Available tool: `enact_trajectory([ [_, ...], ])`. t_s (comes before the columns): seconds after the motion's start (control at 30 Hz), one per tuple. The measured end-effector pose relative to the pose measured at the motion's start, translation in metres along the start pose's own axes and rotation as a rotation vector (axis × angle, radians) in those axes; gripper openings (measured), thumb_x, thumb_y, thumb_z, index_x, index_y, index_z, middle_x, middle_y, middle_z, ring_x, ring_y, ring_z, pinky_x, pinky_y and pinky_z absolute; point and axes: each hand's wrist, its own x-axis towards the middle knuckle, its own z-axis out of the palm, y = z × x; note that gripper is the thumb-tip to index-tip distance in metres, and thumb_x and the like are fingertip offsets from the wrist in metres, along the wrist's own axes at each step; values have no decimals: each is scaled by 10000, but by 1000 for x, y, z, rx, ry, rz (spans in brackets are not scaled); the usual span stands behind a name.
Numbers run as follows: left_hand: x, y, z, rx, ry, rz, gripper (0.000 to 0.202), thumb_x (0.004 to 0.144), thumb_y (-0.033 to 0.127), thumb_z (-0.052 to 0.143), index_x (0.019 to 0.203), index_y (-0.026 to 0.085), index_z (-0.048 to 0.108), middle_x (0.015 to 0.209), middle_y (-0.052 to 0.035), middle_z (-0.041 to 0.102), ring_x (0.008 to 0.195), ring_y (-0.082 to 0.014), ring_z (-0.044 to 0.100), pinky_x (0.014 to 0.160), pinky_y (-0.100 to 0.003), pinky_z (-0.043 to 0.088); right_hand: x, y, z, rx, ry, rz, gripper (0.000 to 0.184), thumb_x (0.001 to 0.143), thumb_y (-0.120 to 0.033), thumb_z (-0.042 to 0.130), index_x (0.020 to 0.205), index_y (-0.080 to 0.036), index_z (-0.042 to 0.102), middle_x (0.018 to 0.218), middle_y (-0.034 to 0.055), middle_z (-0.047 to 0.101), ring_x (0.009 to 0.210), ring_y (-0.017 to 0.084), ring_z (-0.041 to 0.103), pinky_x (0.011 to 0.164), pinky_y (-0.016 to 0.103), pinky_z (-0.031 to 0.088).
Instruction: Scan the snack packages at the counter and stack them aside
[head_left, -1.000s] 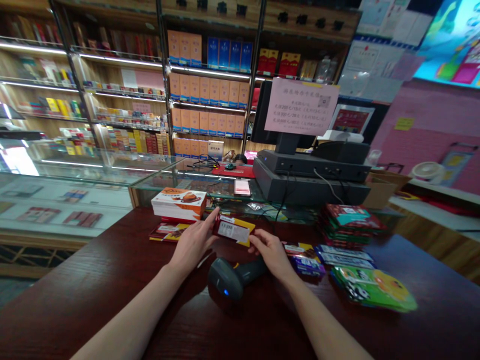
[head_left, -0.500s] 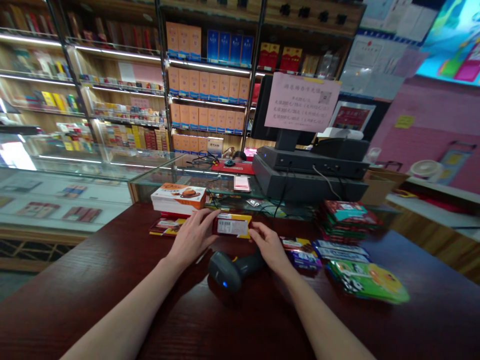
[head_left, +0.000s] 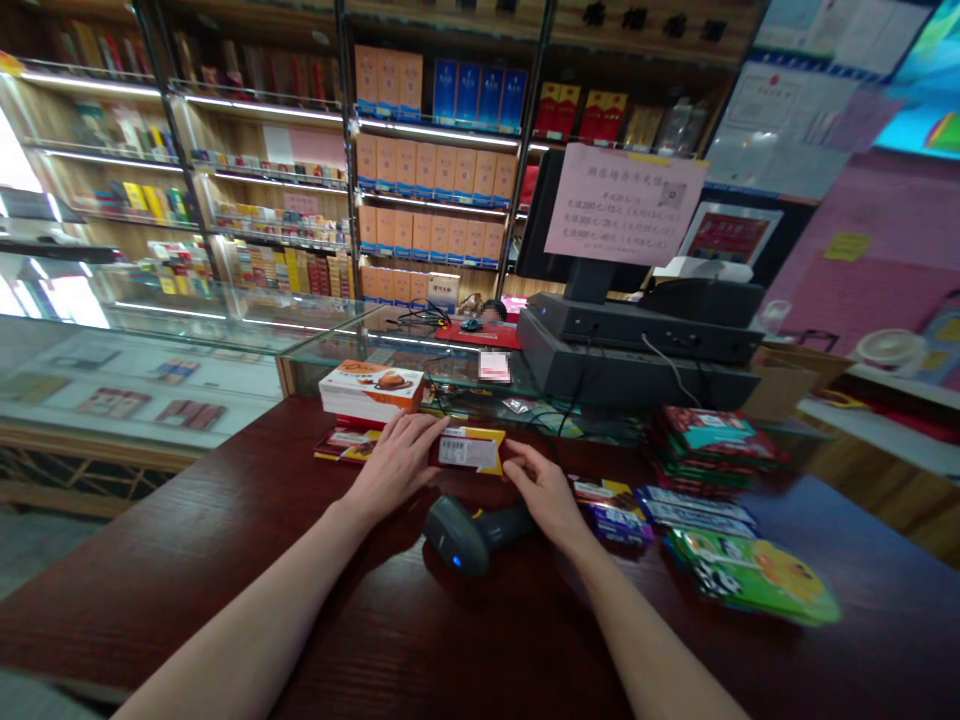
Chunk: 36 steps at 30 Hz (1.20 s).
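Note:
Between my hands is a small chocolate bar (head_left: 471, 452) in a dark red and yellow wrapper, its white barcode label turned towards me. My left hand (head_left: 401, 458) grips the bar's left end, fingers over the top edge. At the right end, my right hand (head_left: 546, 490) pinches the edge with thumb and fingertips. Just in front of the bar a dark grey barcode scanner (head_left: 461, 540) lies on the counter, a blue light glowing on it; my right wrist is beside its handle. Behind my left hand a white and orange box (head_left: 371, 388) rests on flat red and yellow packs (head_left: 341, 444).
On the right of the dark wooden counter (head_left: 360, 640) lie a purple pack (head_left: 621, 524), blue packs (head_left: 697, 510), green panda packs (head_left: 754, 575) and a stack of red packs (head_left: 712, 440). A cash register with monitor (head_left: 637, 350) stands behind, near a glass display case (head_left: 322, 345).
The view has turned slightly left, so the scene sits further right. My hands keep the chocolate bar in nearly the same hold; the scanner stays on the counter.

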Motion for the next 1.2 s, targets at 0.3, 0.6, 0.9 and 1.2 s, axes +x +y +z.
enact_trajectory([
  [0.3, -3, -10, -3, 134, 63, -71, 658, 877, 292, 664, 1472, 227, 391, 1358, -100, 574, 1302, -272, 502, 1233, -537, 196, -5, -11, -23, 43, -139, -1, 580, 889, -383, 616, 1432, -219, 494, 1278, 109, 701, 1162, 246, 662, 1054, 442, 461],
  [0.6, -5, -16, -7, 182, 103, -102, 683, 882, 279, 655, 1498, 236, 363, 1336, -99, 589, 1254, -272, 532, 1226, -538, 212, -19, -34, -39, -65, -611, 4, 726, 734, -314, 798, 1412, -281, 541, 1354, 70, 660, 1258, 292, 591, 1132, 485, 368],
  [0.9, -6, -19, -3, 187, 111, -121, 697, 885, 270, 647, 1514, 250, 347, 1359, -94, 578, 1290, -275, 512, 1222, -550, 219, -25, -41, -19, -436, -655, -137, 758, 717, -266, 783, 1428, -314, 525, 1342, 64, 648, 1283, 276, 559, 1218, 604, 79],
  [1.2, -7, -20, -2, 214, 140, -144, 676, 880, 238, 640, 1498, 247, 366, 1368, -105, 572, 1297, -286, 511, 1223, -566, 214, -23, -32, -15, -451, -452, -311, 606, 804, -238, 708, 1387, -302, 555, 1343, 48, 663, 1251, 253, 585, 1163, 499, 279],
])
